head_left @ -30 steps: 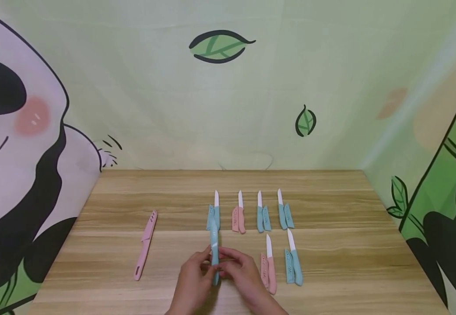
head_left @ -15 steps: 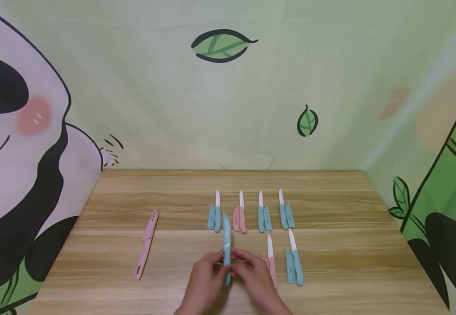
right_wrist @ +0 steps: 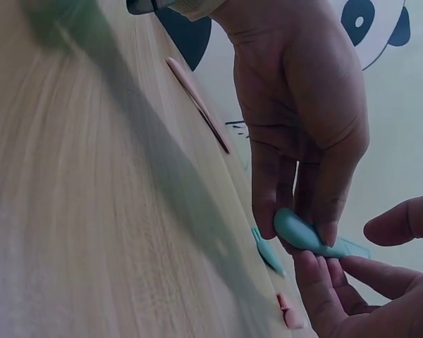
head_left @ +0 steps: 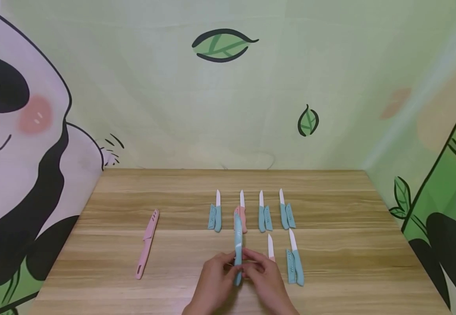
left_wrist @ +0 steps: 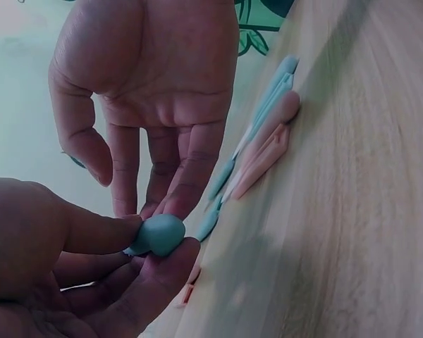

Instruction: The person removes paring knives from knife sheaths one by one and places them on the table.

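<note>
A blue paring knife [head_left: 238, 240] in its blue sheath stands tilted above the table, its tip pointing away from me. My left hand [head_left: 217, 278] pinches its handle between thumb and fingers; the handle end [left_wrist: 163, 234] shows in the left wrist view. My right hand [head_left: 266, 280] meets the knife from the other side with its fingertips. In the right wrist view the right thumb [right_wrist: 402, 220] is spread away from the knife. Behind the held knife lies a pink knife [head_left: 242, 216] beside its partly covered sheath. Another pink knife [head_left: 271, 246] is mostly hidden by the right hand.
Unsheathed blue knives with white blades lie beside their sheaths: one at back left [head_left: 218, 218], others [head_left: 261, 218] [head_left: 283, 216] farther right, and one nearer the front [head_left: 297, 267]. A sheathed pink knife [head_left: 147, 245] lies alone on the left of the wooden table [head_left: 94, 262].
Both hands have moved right together with the sheathed blue knife, from in front of the back-left blue knife to in front of the pink one. The other knives have not moved.
</note>
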